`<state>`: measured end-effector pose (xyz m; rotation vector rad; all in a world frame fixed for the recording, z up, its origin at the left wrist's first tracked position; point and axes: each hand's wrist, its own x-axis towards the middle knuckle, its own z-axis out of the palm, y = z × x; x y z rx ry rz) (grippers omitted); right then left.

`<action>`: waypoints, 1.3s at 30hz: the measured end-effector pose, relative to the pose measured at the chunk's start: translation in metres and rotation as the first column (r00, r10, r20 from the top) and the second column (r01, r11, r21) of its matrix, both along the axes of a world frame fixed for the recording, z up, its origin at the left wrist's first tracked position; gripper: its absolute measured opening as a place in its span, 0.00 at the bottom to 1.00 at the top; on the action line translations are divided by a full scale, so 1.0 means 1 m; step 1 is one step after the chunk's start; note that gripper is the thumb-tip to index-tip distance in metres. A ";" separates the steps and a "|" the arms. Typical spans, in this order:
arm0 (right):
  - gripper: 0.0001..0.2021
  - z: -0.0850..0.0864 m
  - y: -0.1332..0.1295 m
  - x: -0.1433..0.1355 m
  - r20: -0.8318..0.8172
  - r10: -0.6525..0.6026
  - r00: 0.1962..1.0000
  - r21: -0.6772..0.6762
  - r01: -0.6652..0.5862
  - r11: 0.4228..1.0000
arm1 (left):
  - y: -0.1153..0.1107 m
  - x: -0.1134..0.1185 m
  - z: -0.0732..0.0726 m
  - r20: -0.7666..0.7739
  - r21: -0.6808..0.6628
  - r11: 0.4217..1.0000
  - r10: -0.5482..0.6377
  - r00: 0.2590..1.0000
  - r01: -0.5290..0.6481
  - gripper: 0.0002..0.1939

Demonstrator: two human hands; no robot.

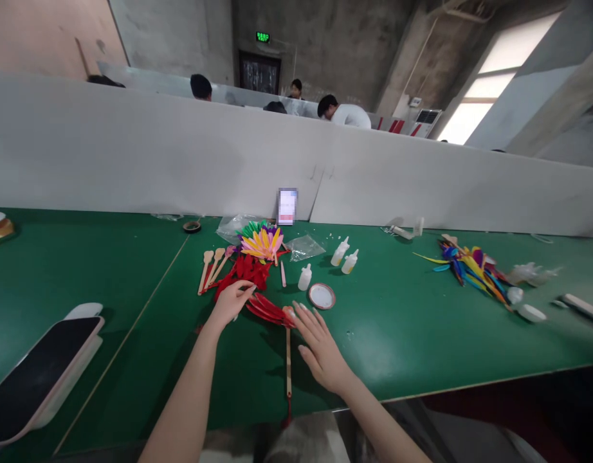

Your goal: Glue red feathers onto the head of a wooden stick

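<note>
A feather fan with red feathers (267, 309) and a thin wooden handle (289, 363) lies in front of me, a red tassel at the handle's lower end. My right hand (320, 350) rests with fingers outstretched, fingertips touching the spot where feathers meet handle. At the feathers' left tips is my left hand (233, 303), thumb and forefinger pinched together; what lies between them is too small to make out. Just beyond is a pile of loose red feathers (248, 271). A small white squeeze bottle (305, 277) and a round dish (322, 296) of white stuff stand near my right hand.
Wooden fan sticks (206, 269), pink-yellow feathers (262, 244) and two more bottles (340, 251) sit farther back. A phone (287, 207) leans on the white partition (181, 154). Multicoloured feathers (473, 267) lie right; a dark-topped case (45, 370) left. People work beyond the partition.
</note>
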<state>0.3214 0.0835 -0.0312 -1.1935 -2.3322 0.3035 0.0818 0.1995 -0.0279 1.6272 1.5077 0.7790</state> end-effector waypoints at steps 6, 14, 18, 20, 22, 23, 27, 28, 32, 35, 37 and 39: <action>0.24 -0.011 0.001 0.002 -0.223 -0.189 0.956 -0.003 0.193 0.981 | 0.001 -0.004 0.006 -0.018 0.116 0.986 0.126 0.992 -0.124 0.19; 0.17 -0.022 0.006 0.001 -0.354 -0.448 0.821 -0.134 0.430 0.893 | 0.004 -0.019 0.008 0.099 0.197 0.878 0.425 0.900 -0.437 0.18; 0.28 -0.026 -0.001 -0.011 -0.259 -0.413 0.873 -0.155 0.385 0.910 | 0.007 -0.030 0.003 -0.033 0.278 0.824 0.522 0.852 -0.494 0.14; 0.37 -0.026 -0.006 -0.019 -0.189 -0.366 0.911 -0.150 0.342 0.928 | 0.008 -0.032 0.002 -0.097 0.304 0.836 0.504 0.858 -0.457 0.13; 0.43 -0.025 -0.010 -0.025 -0.135 -0.343 0.930 -0.157 0.322 0.934 | 0.010 -0.030 0.000 -0.161 0.350 0.856 0.454 0.876 -0.379 0.13; 0.45 -0.025 -0.011 -0.027 -0.119 -0.343 0.932 -0.162 0.322 0.933 | 0.010 -0.029 -0.001 -0.191 0.383 0.863 0.424 0.886 -0.330 0.12; 0.48 -0.024 -0.007 -0.031 -0.099 -0.338 0.936 -0.172 0.318 0.932 | 0.013 -0.021 -0.006 -0.284 0.459 0.881 0.264 0.922 -0.110 0.07; 0.48 -0.024 -0.005 -0.031 -0.100 -0.330 0.939 -0.175 0.310 0.934 | 0.013 -0.020 -0.007 -0.309 0.451 0.890 0.228 0.923 -0.069 0.07; 0.49 -0.020 0.005 -0.031 -0.181 -0.307 0.934 -0.168 0.278 0.946 | 0.010 -0.019 -0.011 -0.430 0.374 0.927 0.137 0.892 0.038 0.13; 0.36 -0.010 0.018 -0.030 -0.405 -0.319 0.857 -0.144 0.285 0.948 | 0.008 -0.019 -0.014 -0.474 0.359 0.930 0.107 0.874 0.081 0.12; 0.24 0.001 0.032 -0.030 -0.572 -0.345 0.745 -0.178 0.297 0.938 | 0.009 -0.019 -0.017 -0.483 0.362 0.927 0.094 0.871 0.100 0.11; 0.17 0.012 0.050 -0.033 -0.701 -0.333 0.630 -0.233 0.239 0.943 | 0.010 -0.019 -0.020 -0.491 0.364 0.924 0.083 0.867 0.117 0.11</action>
